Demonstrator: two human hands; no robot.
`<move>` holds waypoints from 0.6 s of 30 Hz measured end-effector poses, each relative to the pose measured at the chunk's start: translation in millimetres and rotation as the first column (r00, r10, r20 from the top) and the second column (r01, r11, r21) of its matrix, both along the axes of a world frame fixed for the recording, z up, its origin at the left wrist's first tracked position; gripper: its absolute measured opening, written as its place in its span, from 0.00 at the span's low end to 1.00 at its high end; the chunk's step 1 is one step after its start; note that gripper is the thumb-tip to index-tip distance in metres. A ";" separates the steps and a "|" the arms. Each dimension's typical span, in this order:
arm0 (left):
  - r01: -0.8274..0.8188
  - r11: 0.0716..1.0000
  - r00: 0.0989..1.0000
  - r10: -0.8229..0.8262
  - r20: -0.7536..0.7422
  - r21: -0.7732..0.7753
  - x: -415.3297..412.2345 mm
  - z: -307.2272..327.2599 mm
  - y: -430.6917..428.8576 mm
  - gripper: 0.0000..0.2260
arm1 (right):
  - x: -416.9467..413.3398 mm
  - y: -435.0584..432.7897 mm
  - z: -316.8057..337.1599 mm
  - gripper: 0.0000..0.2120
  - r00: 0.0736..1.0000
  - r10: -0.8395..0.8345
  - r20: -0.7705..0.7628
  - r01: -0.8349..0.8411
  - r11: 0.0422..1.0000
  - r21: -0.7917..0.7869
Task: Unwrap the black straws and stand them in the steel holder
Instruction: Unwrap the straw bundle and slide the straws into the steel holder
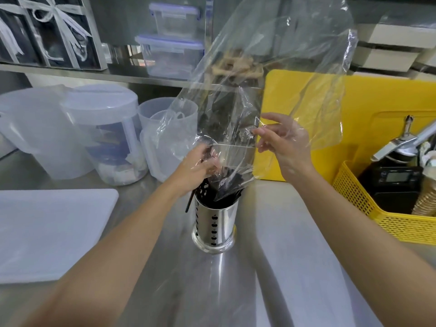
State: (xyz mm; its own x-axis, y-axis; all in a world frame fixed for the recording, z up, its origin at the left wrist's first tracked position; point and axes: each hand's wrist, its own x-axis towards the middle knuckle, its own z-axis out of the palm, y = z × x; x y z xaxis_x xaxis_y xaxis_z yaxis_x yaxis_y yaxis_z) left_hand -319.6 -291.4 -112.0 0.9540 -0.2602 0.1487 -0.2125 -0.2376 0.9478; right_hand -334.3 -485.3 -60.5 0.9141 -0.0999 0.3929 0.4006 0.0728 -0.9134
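Observation:
A perforated steel holder [215, 226] stands on the steel counter in the middle of the head view. Black straws [227, 185] stand in it, their tops still inside a clear plastic wrapper [271, 74] that rises high above the holder. One black straw [189, 201] leans outside the holder's left rim. My left hand [198, 168] grips the straws and the wrapper's lower part just above the holder. My right hand [283, 140] pinches the wrapper's film at mid-height on the right.
A white cutting board [47, 232] lies at the left. Translucent plastic jugs [101, 133] stand behind it. A yellow board [377, 109] leans at the back right, with a yellow basket [354, 197] holding a scale and cups. Lidded boxes [172, 55] sit on the shelf.

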 end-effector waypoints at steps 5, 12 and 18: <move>-0.063 0.994 0.992 0.073 0.100 -0.093 4.2 32.3 -1.8 0.07 | -0.1 -1.1 -1.2 0.11 1.000 0.000 -0.014 0.001 0.999 0.046; -0.147 0.934 0.967 0.206 0.153 -0.327 10.3 46.8 -3.7 0.09 | 0.5 -5.2 2.5 0.11 1.000 -0.010 -0.013 0.011 0.998 0.066; -0.127 0.960 0.976 0.165 0.141 -0.250 0.1 39.5 -16.2 0.10 | -2.2 -10.4 -2.9 0.11 1.000 -0.010 -0.013 0.011 0.999 0.049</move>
